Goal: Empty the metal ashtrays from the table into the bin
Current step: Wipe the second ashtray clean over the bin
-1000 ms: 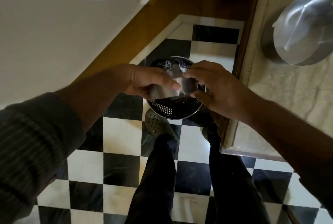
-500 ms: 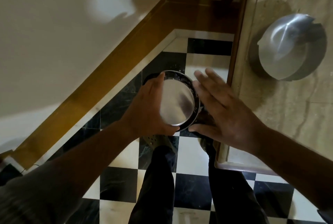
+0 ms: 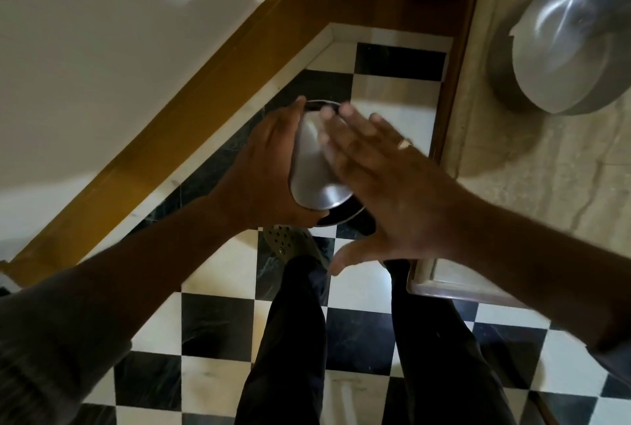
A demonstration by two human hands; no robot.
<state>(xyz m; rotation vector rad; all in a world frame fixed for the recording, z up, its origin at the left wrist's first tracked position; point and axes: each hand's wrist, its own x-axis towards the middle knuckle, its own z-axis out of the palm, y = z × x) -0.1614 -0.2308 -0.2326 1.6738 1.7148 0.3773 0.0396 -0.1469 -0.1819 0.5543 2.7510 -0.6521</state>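
Observation:
My left hand (image 3: 263, 172) grips a round metal ashtray (image 3: 312, 178), turned upside down so its shiny base faces me. It hangs right over the black bin (image 3: 345, 216), of which only a sliver of rim shows below and above the ashtray. My right hand (image 3: 379, 182) is flat, fingers spread, with the fingertips lying on the ashtray's base. A second metal ashtray (image 3: 563, 45) with a domed lid stands on the marble table (image 3: 532, 192) at the upper right.
The bin stands on a black-and-white checkered floor (image 3: 218, 329) in a corner, between a wooden skirting board (image 3: 218, 83) along the cream wall and the table's edge. My dark-trousered legs and a perforated shoe (image 3: 286, 243) are just below the bin.
The ashtray has been flipped over above the bin by my left hand. My right hand let go of it and now lies flat on its base. The view shifted slightly.

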